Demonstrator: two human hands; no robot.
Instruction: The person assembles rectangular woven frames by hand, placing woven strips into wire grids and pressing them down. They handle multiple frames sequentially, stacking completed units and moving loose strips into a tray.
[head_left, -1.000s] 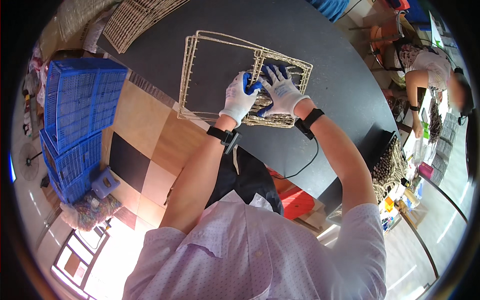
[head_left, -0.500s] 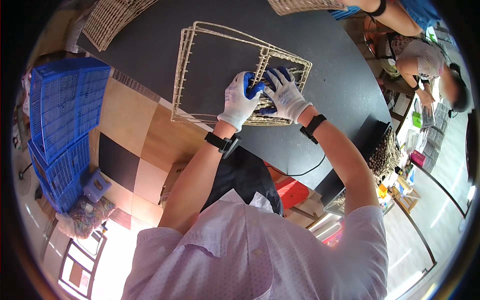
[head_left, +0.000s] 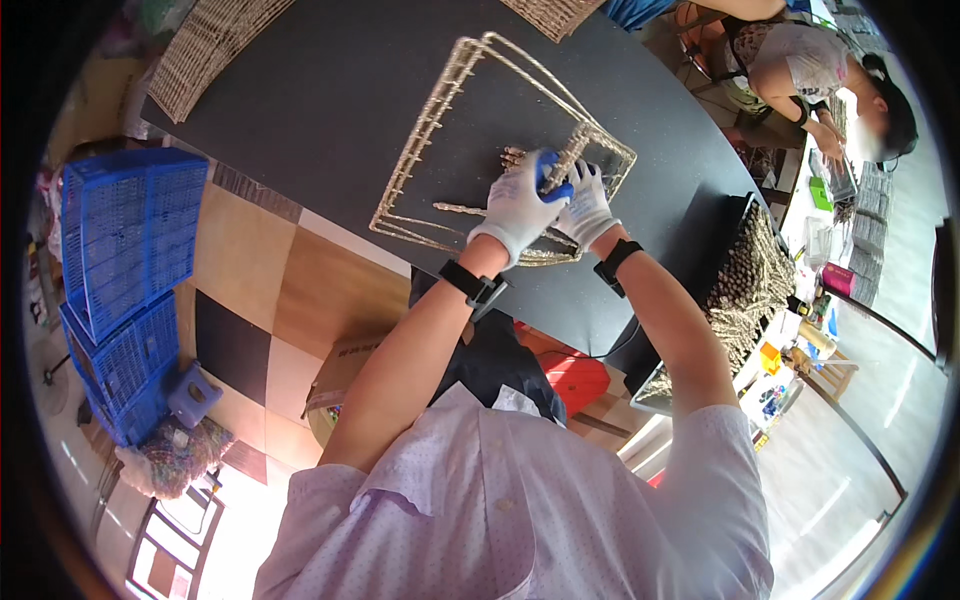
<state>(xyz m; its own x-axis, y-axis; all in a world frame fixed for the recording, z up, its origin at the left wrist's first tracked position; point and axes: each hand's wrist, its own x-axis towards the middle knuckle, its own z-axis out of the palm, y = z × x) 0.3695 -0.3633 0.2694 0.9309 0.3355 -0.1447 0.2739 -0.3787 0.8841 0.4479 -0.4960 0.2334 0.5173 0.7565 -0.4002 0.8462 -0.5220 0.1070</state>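
Note:
A rectangular wire basket frame (head_left: 425, 130), partly wrapped in tan twisted cord, lies tilted on the dark table. My left hand (head_left: 522, 208), in a white glove with blue palm, is closed round the cord-wrapped crossbar (head_left: 568, 158) of the frame. Beneath that hand, loose cord strands (head_left: 455, 208) stick out to the left. My right hand (head_left: 588, 210), gloved alike, is at the other side of the crossbar, inside the frame's right end. Its fingers are bent in close to the left hand; what they pinch is hidden.
Woven panels (head_left: 215, 50) rest at the table's far left, with another woven piece (head_left: 553, 12) at its far edge. A black tray of cord strands (head_left: 740, 290) stands to the right. Blue crates (head_left: 130, 230) are stacked at left. A co-worker (head_left: 800, 70) sits at far right.
The frame has turned and tips up more, its crossbar raised. My left hand has moved right along with it, and my right hand's spread fingers have drawn in. Loose strands now show at the left.

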